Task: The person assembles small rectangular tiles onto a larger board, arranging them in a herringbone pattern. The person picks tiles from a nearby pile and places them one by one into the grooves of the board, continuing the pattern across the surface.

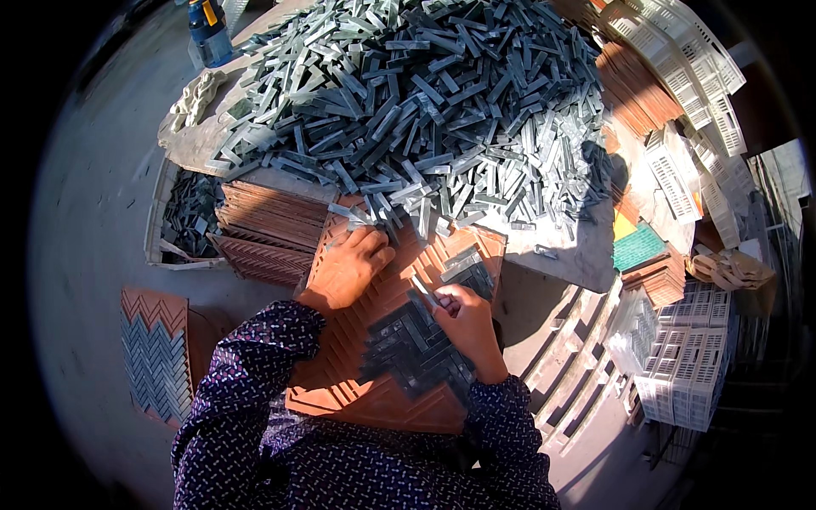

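Grey, thin, stone-like sticks [423, 291]: mid-frame, the right hand [464, 319] pinches one; the left hand [350, 265], fingers bent, touches others by the grooved orange board's [327, 374] top edge. Bare room lies between.

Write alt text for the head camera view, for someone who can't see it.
A person's right hand holds a narrow tile over a grooved reddish-brown tray partly filled with dark herringbone tiles, while the left hand is at loose tiles by the tray's far edge. Beyond, grey-green tiles lie heaped on a table.
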Motion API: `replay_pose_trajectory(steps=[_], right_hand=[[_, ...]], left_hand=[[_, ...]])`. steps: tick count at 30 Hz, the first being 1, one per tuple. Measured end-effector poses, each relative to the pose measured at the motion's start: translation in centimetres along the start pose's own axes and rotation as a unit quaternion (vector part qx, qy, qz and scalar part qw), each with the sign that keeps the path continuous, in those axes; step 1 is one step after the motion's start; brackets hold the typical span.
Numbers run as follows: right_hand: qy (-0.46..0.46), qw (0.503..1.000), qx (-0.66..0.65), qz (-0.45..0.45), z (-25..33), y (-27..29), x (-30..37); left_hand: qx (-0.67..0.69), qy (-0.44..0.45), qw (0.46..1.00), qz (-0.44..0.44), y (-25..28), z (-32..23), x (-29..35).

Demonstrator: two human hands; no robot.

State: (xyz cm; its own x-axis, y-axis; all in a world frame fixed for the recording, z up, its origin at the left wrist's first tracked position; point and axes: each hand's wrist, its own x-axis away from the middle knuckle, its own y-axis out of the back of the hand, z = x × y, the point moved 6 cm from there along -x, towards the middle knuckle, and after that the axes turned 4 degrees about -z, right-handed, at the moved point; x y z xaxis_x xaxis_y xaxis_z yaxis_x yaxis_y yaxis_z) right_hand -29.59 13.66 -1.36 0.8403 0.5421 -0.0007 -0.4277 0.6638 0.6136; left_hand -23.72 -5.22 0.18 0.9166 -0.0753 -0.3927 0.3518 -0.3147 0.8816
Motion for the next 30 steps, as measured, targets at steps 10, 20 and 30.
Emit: replay_pose_trajectory(steps=[10, 20, 30], right_hand=[[0.093, 0.988, 0.094, -0.082, 2.2, 0.0, 1.1], [0.116, 0.986, 0.094, -0.078, 3.2, -0.1, 1.5], [0.118, 0.982, 0.135, -0.065, 3.1, -1.0, 0.4]], left_hand=[[0.185, 0.127, 0.974, 0.021, 0.7, -3.4, 3.3], [0.156, 0.17, 0.973, -0.032, 1.1, -3.7, 4.9], [0.176, 0.189, 0.966, -0.029, 1.1, -4.2, 6.0]])
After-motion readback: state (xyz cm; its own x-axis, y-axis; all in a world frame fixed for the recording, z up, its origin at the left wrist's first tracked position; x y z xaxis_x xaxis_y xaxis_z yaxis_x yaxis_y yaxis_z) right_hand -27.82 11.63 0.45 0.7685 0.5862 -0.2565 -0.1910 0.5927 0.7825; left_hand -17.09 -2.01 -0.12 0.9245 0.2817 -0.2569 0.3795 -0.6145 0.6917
